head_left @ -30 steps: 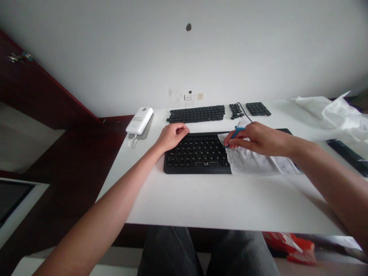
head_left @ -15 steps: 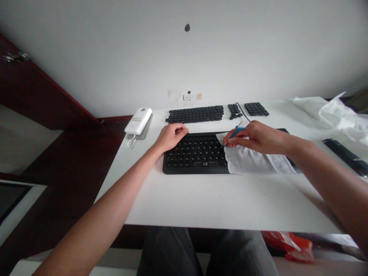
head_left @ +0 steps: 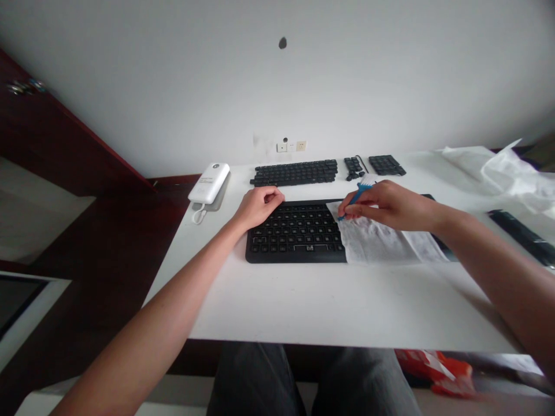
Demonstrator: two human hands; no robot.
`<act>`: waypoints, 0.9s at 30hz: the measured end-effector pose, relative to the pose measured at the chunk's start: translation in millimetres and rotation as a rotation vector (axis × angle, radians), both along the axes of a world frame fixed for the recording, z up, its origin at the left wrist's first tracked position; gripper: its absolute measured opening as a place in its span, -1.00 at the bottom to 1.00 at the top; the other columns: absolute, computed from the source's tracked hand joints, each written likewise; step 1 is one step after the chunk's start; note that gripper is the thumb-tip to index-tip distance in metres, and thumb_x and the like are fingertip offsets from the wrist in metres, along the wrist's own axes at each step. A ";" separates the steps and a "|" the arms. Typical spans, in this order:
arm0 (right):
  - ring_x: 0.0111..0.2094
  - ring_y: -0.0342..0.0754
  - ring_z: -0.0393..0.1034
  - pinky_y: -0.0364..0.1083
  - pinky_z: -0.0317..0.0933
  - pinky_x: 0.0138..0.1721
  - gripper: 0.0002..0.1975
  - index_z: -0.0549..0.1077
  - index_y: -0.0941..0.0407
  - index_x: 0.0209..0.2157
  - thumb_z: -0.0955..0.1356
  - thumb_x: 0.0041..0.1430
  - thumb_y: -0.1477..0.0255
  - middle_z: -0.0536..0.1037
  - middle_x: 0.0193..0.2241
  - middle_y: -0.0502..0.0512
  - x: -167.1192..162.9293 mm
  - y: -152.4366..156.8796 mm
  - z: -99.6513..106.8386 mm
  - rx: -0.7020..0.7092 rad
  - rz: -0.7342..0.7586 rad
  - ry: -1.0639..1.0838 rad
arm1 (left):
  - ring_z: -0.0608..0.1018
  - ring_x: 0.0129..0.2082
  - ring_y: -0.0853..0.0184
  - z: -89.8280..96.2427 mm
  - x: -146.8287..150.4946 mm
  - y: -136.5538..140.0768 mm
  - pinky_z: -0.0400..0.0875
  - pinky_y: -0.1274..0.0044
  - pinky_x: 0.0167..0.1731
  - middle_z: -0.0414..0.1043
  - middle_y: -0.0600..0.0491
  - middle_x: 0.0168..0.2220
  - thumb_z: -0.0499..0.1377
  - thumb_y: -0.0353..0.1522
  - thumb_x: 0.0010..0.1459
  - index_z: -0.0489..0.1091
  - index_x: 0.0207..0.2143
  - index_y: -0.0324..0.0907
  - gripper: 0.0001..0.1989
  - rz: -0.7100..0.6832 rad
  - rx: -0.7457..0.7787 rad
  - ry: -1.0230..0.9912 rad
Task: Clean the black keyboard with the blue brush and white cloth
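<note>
A black keyboard (head_left: 299, 261) lies before me with its keycaps off, its bare switches showing on the left. Over its right part is spread a white cloth (head_left: 381, 245). My left hand (head_left: 259, 207) rests on the keyboard's upper left corner, fingers curled against the edge. Pinched in my right hand (head_left: 381, 203) is a small blue brush (head_left: 361, 192), white bristles up and its thin blue end down by the cloth's left edge. Whether that end touches cloth or switches I cannot tell.
Behind the keyboard lie removed keycaps in groups: a wide block (head_left: 295, 172), a small cluster (head_left: 353, 166) and a number-pad block (head_left: 385, 164). A white power bank (head_left: 209, 184) with a short cable is at left. Right are a black object (head_left: 522, 236) and crumpled white material (head_left: 498, 173).
My right hand has shifted very slightly, and the brush has turned so its white bristles show more clearly. My left hand, keyboard and cloth look nearly unchanged.
</note>
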State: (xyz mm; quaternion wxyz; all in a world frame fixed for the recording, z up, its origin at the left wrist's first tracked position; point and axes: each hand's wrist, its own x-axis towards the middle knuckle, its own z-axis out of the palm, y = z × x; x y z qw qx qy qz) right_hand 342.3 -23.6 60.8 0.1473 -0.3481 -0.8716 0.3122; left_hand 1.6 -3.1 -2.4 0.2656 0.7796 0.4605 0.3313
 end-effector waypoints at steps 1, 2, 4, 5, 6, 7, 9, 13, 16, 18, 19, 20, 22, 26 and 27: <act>-0.32 -0.01 0.58 -0.04 0.37 -0.30 -0.68 0.67 0.01 -0.12 0.35 0.38 0.13 0.72 -0.24 0.04 1.2 0.2 -0.2 0.001 -0.033 0.024 | 0.52 -0.32 0.27 -0.1 0.0 0.1 0.38 0.43 -0.21 0.56 0.04 -0.30 0.17 -0.23 0.38 0.55 -0.31 -0.15 -0.74 -0.001 0.000 0.000; -0.30 0.01 0.58 -0.03 0.37 -0.29 -0.67 0.67 0.03 -0.15 0.35 0.38 0.12 0.72 -0.22 0.07 2.3 0.6 -0.6 0.014 -0.075 0.051 | 0.52 -0.32 0.27 -0.1 0.0 0.2 0.37 0.43 -0.21 0.56 0.04 -0.30 0.17 -0.23 0.38 0.55 -0.32 -0.14 -0.74 -0.002 0.001 0.000; -0.27 0.04 0.57 0.00 0.37 -0.27 -0.64 0.68 0.06 -0.21 0.35 0.37 0.10 0.71 -0.16 0.12 3.3 2.0 -2.3 0.071 -0.157 0.094 | 0.53 -0.32 0.27 0.0 0.2 0.2 0.37 0.43 -0.21 0.56 0.05 -0.31 0.17 -0.24 0.37 0.55 -0.32 -0.14 -0.75 0.001 0.001 -0.001; -0.28 0.04 0.56 0.01 0.36 -0.27 -0.62 0.68 0.07 -0.24 0.35 0.38 0.11 0.71 -0.14 0.13 3.1 2.9 -3.5 0.103 -0.183 0.099 | 0.53 -0.32 0.27 0.1 0.3 0.2 0.37 0.43 -0.21 0.56 0.05 -0.31 0.17 -0.24 0.37 0.55 -0.32 -0.14 -0.75 0.003 0.001 -0.002; -0.29 0.04 0.56 0.02 0.35 -0.28 -0.62 0.68 0.08 -0.25 0.34 0.38 0.11 0.71 -0.13 0.14 2.3 3.7 -4.9 0.128 -0.191 0.094 | 0.53 -0.32 0.27 0.3 0.4 0.1 0.37 0.43 -0.20 0.56 0.04 -0.31 0.17 -0.24 0.37 0.55 -0.32 -0.14 -0.75 0.005 0.000 -0.003; -0.31 0.03 0.55 0.02 0.34 -0.29 -0.62 0.68 0.08 -0.24 0.34 0.38 0.12 0.71 -0.13 0.14 1.0 4.5 -6.4 0.141 -0.180 0.080 | 0.53 -0.32 0.27 0.6 0.6 0.0 0.38 0.43 -0.20 0.56 0.04 -0.31 0.17 -0.23 0.37 0.55 -0.32 -0.14 -0.75 0.005 -0.001 -0.003; -0.35 0.00 0.54 0.01 0.34 -0.32 -0.63 0.68 0.06 -0.20 0.33 0.38 0.13 0.72 -0.17 0.12 -2.4 5.6 -9.1 0.136 -0.130 0.044 | 0.53 -0.31 0.27 1.3 0.9 -0.4 0.38 0.42 -0.20 0.56 0.04 -0.31 0.17 -0.23 0.37 0.55 -0.32 -0.14 -0.75 0.005 -0.004 0.000; -0.35 -0.01 0.55 -0.01 0.36 -0.30 -0.64 0.68 0.04 -0.16 0.31 0.39 0.15 0.72 -0.20 0.09 -7.5 5.5 -11.1 0.125 -0.083 0.014 | 0.53 -0.30 0.26 2.9 1.4 -1.1 0.39 0.42 -0.17 0.56 0.04 -0.31 0.17 -0.24 0.36 0.55 -0.33 -0.14 -0.75 0.000 0.000 0.003; -0.37 -0.03 0.55 -0.02 0.37 -0.31 -0.62 0.68 0.07 -0.16 0.30 0.39 0.15 0.72 -0.19 0.10 -7.9 4.6 -10.6 0.101 -0.062 0.005 | 0.53 -0.30 0.26 3.0 1.5 -1.3 0.39 0.41 -0.17 0.56 0.03 -0.30 0.17 -0.24 0.36 0.55 -0.33 -0.14 -0.75 0.002 -0.001 -0.001; -0.38 -0.05 0.55 -0.04 0.37 -0.33 -0.62 0.68 0.07 -0.15 0.30 0.40 0.15 0.72 -0.21 0.10 -7.5 4.5 -10.9 0.087 -0.044 -0.005 | 0.53 -0.30 0.26 2.6 1.6 -1.1 0.39 0.42 -0.17 0.56 0.03 -0.30 0.17 -0.24 0.36 0.55 -0.32 -0.15 -0.74 0.004 -0.005 -0.004; -0.38 -0.05 0.56 -0.05 0.37 -0.32 -0.63 0.68 0.07 -0.14 0.30 0.40 0.16 0.73 -0.22 0.09 -7.3 4.6 -11.3 0.096 -0.044 -0.009 | 0.53 -0.30 0.26 2.3 1.6 -1.0 0.39 0.42 -0.17 0.56 0.03 -0.30 0.17 -0.24 0.36 0.56 -0.32 -0.15 -0.74 0.003 -0.006 -0.006; -0.37 -0.04 0.57 -0.05 0.38 -0.32 -0.63 0.68 0.06 -0.13 0.30 0.40 0.17 0.73 -0.23 0.08 -7.2 4.9 -11.9 0.117 -0.050 -0.013 | 0.53 -0.30 0.26 2.0 1.6 -0.8 0.39 0.42 -0.17 0.56 0.03 -0.30 0.17 -0.24 0.36 0.56 -0.32 -0.15 -0.75 0.002 -0.005 -0.006; -0.36 -0.05 0.58 -0.07 0.37 -0.31 -0.65 0.68 0.04 -0.12 0.29 0.41 0.19 0.73 -0.23 0.07 -7.3 5.5 -13.2 0.166 -0.070 -0.019 | 0.53 -0.31 0.27 1.6 1.7 -0.5 0.38 0.43 -0.18 0.56 0.03 -0.30 0.17 -0.24 0.36 0.56 -0.32 -0.16 -0.75 0.003 -0.003 -0.004; -0.38 -0.06 0.57 -0.07 0.38 -0.34 -0.64 0.68 0.04 -0.14 0.29 0.41 0.18 0.73 -0.21 0.06 -7.4 5.8 -14.2 0.155 -0.067 -0.026 | 0.52 -0.33 0.28 1.3 1.4 -0.1 0.36 0.44 -0.22 0.56 0.04 -0.31 0.18 -0.25 0.36 0.56 -0.33 -0.15 -0.75 0.012 -0.001 0.004; -0.39 -0.06 0.57 -0.07 0.38 -0.34 -0.64 0.68 0.04 -0.14 0.29 0.40 0.17 0.73 -0.21 0.06 -7.4 5.7 -14.1 0.140 -0.060 -0.026 | 0.51 -0.33 0.28 1.3 1.3 -0.2 0.35 0.44 -0.23 0.56 0.04 -0.31 0.18 -0.25 0.36 0.56 -0.32 -0.15 -0.75 0.013 -0.001 0.003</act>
